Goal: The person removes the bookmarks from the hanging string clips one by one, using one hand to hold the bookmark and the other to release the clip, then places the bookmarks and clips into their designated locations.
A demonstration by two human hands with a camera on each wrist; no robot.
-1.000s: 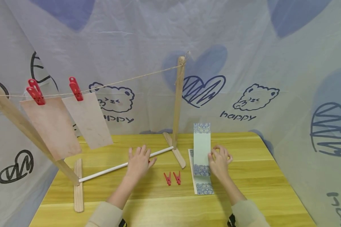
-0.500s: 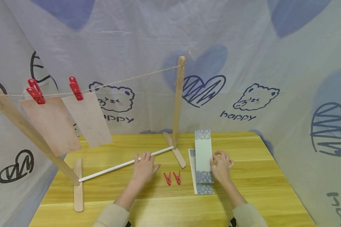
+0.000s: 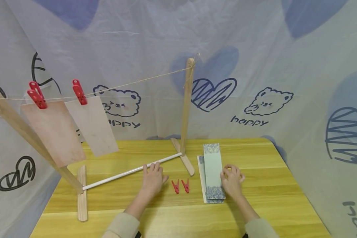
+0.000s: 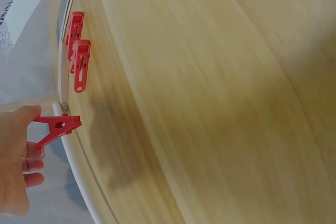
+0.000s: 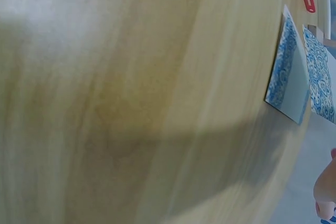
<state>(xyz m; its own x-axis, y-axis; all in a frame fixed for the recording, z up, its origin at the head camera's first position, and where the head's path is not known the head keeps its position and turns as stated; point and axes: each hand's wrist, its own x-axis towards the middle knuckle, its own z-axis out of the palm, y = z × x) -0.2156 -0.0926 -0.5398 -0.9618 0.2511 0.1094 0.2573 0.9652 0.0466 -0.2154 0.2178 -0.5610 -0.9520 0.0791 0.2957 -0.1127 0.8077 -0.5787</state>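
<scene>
My left hand (image 3: 153, 180) pinches a red clothespin (image 4: 56, 127) between thumb and finger, seen in the left wrist view; in the head view the hand hides it. The right hand (image 3: 232, 180) pinches the right edge of a pale green card (image 3: 213, 170) with blue patterned ends. That card hovers above other cards (image 3: 201, 181) on the table and covers most of them. Two more red clothespins (image 3: 180, 186) lie on the table between the hands. A pinkish card (image 3: 55, 134) and an off-white card (image 3: 93, 127) hang by red clothespins from a string (image 3: 142, 80).
The string runs between two wooden posts (image 3: 186, 109), which stand on flat wooden feet (image 3: 82, 198). A white rod (image 3: 116, 177) joins the posts low down, just past the left hand. Behind the wooden table (image 3: 256, 205) hangs a printed cloth (image 3: 154, 39).
The right hand has lowered the pale green card toward me, over the cards below. My left hand has shifted right and slightly toward me, with the clothespin.
</scene>
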